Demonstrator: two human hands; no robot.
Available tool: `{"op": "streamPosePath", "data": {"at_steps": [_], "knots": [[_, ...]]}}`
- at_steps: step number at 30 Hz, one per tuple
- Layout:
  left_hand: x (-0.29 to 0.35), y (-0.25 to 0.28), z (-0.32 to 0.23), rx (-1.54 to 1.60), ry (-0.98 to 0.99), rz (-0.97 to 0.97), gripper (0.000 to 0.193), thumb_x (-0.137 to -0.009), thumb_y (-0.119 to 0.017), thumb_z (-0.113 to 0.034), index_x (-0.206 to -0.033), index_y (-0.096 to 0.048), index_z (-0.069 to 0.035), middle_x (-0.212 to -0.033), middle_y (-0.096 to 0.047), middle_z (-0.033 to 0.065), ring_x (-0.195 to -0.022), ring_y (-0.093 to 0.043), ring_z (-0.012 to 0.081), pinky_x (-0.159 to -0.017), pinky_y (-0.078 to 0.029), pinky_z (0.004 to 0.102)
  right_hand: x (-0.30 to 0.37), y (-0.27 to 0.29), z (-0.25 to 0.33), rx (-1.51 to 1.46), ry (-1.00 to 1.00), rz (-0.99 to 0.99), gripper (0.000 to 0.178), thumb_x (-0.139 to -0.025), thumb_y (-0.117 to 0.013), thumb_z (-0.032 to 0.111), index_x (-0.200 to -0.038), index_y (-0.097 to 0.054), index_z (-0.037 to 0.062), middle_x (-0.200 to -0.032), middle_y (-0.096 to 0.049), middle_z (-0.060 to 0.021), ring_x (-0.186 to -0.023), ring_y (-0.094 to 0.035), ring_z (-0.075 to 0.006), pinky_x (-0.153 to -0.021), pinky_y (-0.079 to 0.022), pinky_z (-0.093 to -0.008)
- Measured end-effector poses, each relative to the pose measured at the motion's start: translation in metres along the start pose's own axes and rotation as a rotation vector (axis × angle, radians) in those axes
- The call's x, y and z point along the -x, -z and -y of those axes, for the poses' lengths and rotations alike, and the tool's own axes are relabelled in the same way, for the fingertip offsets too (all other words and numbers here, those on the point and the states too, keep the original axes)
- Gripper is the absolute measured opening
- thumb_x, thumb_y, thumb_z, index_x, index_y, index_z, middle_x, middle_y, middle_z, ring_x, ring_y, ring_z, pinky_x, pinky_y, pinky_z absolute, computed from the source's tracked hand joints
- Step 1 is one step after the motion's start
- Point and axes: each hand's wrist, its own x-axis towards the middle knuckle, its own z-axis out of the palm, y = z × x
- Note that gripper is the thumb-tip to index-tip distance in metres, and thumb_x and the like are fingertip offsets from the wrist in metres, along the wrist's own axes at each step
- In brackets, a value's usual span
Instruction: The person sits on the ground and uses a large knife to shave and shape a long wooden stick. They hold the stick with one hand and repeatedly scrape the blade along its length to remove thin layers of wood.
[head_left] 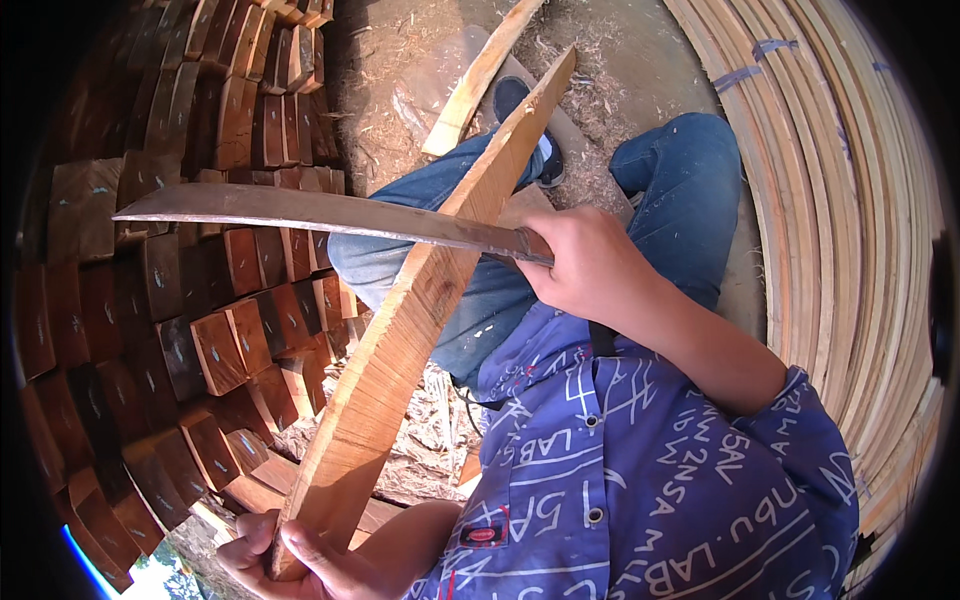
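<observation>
A long wooden plank with a pale, rough-cut face slants from the lower left up to the top centre, across my legs. Gripping its near end is my left hand, thumb on one side and fingers on the other. My right hand is closed round the handle of a machete. The long, dull metal blade crosses over the plank and points left. Whether the blade touches the wood I cannot tell.
Stacked dark-ended timber rises on the left. Long pale boards, bundled with strips, curve along the right. Another wood piece lies ahead on the ground, which is strewn with shavings. My bent legs are under and beside the plank.
</observation>
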Motion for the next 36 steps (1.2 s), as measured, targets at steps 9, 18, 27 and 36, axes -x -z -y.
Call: {"op": "streamPosePath", "data": {"at_steps": [9, 18, 27, 36], "knots": [[0.012, -0.002, 0.009, 0.126, 0.097, 0.018, 0.035, -0.089, -0.073, -0.016, -0.115, -0.057, 0.002, -0.093, -0.056, 0.0056, -0.088, -0.056, 0.0128, -0.073, -0.048, 0.0226, -0.007, -0.017, -0.035, 0.087, 0.033, -0.113, 0.020, -0.073, -0.070, 0.012, -0.089, -0.065, 0.0003, -0.069, -0.064, -0.0200, -0.068, -0.065, -0.0405, -0.063, -0.052, -0.0463], [0.024, -0.008, 0.006, 0.105, 0.069, 0.059, 0.047, -0.083, -0.079, -0.019, -0.114, -0.055, 0.007, -0.087, -0.050, 0.0049, -0.087, -0.049, 0.0181, -0.083, -0.039, 0.0334, 0.000, -0.025, -0.035, 0.143, 0.025, -0.092, 0.021, -0.073, -0.071, 0.015, -0.087, -0.067, 0.0003, -0.070, -0.064, -0.0212, -0.068, -0.065, -0.0412, -0.064, -0.052, -0.0462], [0.037, -0.004, 0.015, 0.074, -0.131, -0.005, 0.042, -0.085, -0.077, -0.013, -0.117, -0.058, 0.006, -0.093, -0.058, 0.0063, -0.092, -0.056, 0.0168, -0.094, -0.044, 0.0370, 0.021, -0.009, 0.021, 0.056, 0.115, 0.063, 0.016, -0.076, -0.070, 0.015, -0.084, -0.065, 0.0020, -0.069, -0.065, -0.0188, -0.069, -0.066, -0.0377, -0.067, -0.054, -0.0464], [0.030, -0.004, 0.012, 0.127, 0.005, -0.015, 0.040, -0.087, -0.075, -0.013, -0.117, -0.056, 0.006, -0.094, -0.056, 0.0069, -0.092, -0.054, 0.0154, -0.073, -0.049, 0.0239, 0.005, -0.008, -0.056, 0.180, -0.145, -0.033, 0.016, -0.079, -0.068, 0.017, -0.084, -0.068, 0.0011, -0.073, -0.066, -0.0212, -0.072, -0.066, -0.0397, -0.068, -0.053, -0.0482]]}}
